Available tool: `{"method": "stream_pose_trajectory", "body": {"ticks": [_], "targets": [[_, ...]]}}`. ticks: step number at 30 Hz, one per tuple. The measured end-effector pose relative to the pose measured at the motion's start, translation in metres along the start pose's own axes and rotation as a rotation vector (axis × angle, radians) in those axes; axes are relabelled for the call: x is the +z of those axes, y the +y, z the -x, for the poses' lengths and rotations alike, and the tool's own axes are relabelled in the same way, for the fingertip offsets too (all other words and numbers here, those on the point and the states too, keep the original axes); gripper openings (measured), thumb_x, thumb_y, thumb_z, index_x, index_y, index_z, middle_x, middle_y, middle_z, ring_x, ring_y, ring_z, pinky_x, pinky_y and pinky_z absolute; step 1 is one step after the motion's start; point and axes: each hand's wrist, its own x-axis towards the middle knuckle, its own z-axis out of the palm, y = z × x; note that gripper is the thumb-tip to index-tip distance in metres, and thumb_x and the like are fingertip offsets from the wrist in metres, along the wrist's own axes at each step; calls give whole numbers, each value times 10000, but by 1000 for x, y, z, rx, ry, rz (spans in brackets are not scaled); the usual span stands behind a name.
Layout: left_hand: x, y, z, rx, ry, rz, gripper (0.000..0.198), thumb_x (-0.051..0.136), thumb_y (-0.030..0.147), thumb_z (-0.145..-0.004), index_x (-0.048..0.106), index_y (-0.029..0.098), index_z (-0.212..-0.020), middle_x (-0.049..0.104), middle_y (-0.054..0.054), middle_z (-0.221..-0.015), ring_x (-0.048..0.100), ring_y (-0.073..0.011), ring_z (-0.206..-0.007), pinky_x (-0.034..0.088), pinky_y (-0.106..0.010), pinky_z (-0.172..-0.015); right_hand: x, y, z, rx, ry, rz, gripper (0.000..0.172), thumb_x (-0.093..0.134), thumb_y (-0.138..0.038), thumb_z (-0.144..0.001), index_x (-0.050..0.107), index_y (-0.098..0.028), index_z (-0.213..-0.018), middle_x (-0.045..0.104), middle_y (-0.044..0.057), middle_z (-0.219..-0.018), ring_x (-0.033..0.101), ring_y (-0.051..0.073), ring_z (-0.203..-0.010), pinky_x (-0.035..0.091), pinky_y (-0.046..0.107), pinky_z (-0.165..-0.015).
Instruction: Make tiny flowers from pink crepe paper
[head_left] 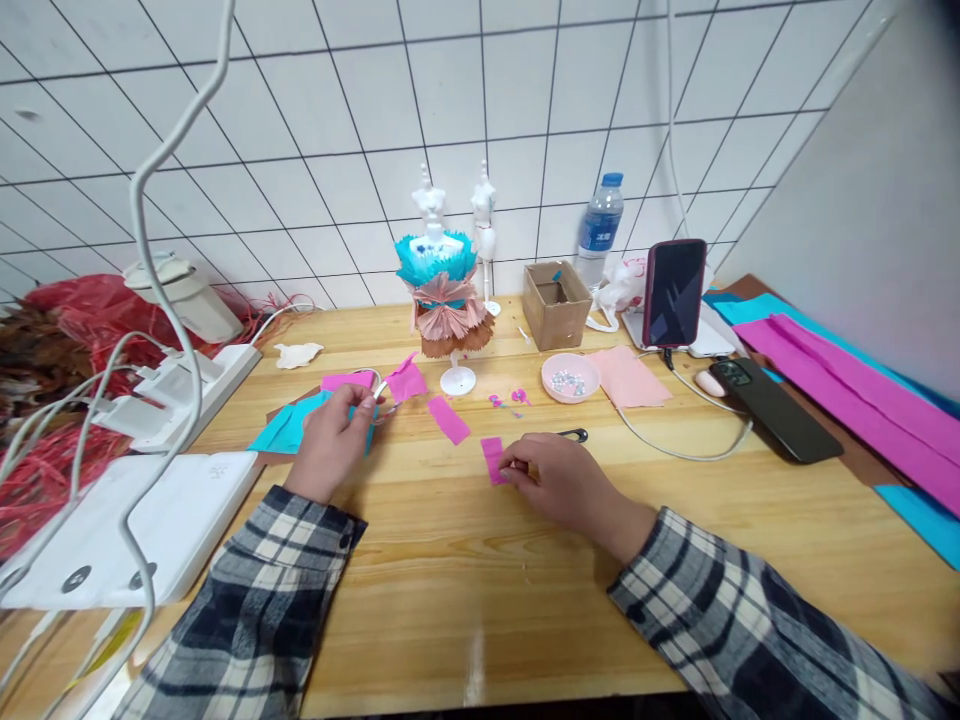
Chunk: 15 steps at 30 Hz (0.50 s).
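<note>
— Paper scrap [491, 458], pink, on the table [450, 560] at the right hand [559, 482]: thin and limp, likely tears easily; best pinched at an edge.
— Its fingertips [511, 466] are closed on that edge. The left hand [334, 435] is curled round a white-handled tool [377, 388], beside another pink piece [406, 381].

A wall of glossy white square tiles with dark grout lines [315, 120] runs behind a long counter of pale, varnished wood planks [465, 580]. On the right, a plain, smooth, grey-white side wall [862, 220] meets the tiles at a corner. The light is even and soft, and the tiles show faint reflections.
</note>
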Motion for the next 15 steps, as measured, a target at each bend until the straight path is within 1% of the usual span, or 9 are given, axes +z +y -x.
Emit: {"method": "stream_pose_trajectory", "body": {"ticks": [3,5,7,9,11,13,15], "targets": [[-2,0,0,-51,87,242,323,430,483,-877,581,200,-915,653,-31,-921,588,-198,-878,441,-310,-825,1,1,0,-32,25,60,109,567,-192,-854,674,-201,-871,632,21,-813,545,152,-785,380,276,-700],[-3,4,1,-134,146,397,338,444,497,-873,595,200,-930,652,-27,-912,592,-193,-894,443,-312,-854,2,1,1,-68,26,118,134,546,-196,-868,674,-196,-906,629,40,-865,534,171,-836,390,294,-745],[-3,8,2,-212,207,485,341,457,500,-872,600,198,-938,654,-27,-900,596,-189,-897,439,-319,-880,3,0,2,-105,-13,167,150,531,-204,-879,672,-192,-924,624,50,-876,517,182,-842,393,310,-766],[-4,11,1,-221,237,522,324,474,490,-871,593,192,-917,649,-26,-881,594,-181,-882,437,-321,-890,4,-2,3,-136,-60,194,150,530,-210,-879,671,-189,-927,617,54,-868,505,189,-842,394,319,-775],[-4,13,1,-173,210,564,293,504,469,-862,580,188,-887,638,-23,-848,590,-169,-841,445,-313,-870,5,-3,4,-175,-89,200,141,545,-216,-870,668,-189,-934,613,56,-877,499,195,-864,392,324,-788],[-4,15,0,-141,135,608,278,552,455,-834,582,183,-882,634,-24,-813,587,-160,-775,467,-301,-799,5,-5,4,-209,-101,189,135,562,-207,-855,661,-190,-945,612,52,-888,497,196,-879,391,324,-800],[-4,18,1,-156,77,595,316,587,468,-799,608,175,-916,646,-31,-808,588,-160,-721,480,-290,-712,5,-5,4,-210,-100,167,140,575,-192,-842,654,-188,-957,613,48,-889,499,190,-873,392,319,-798]]}}
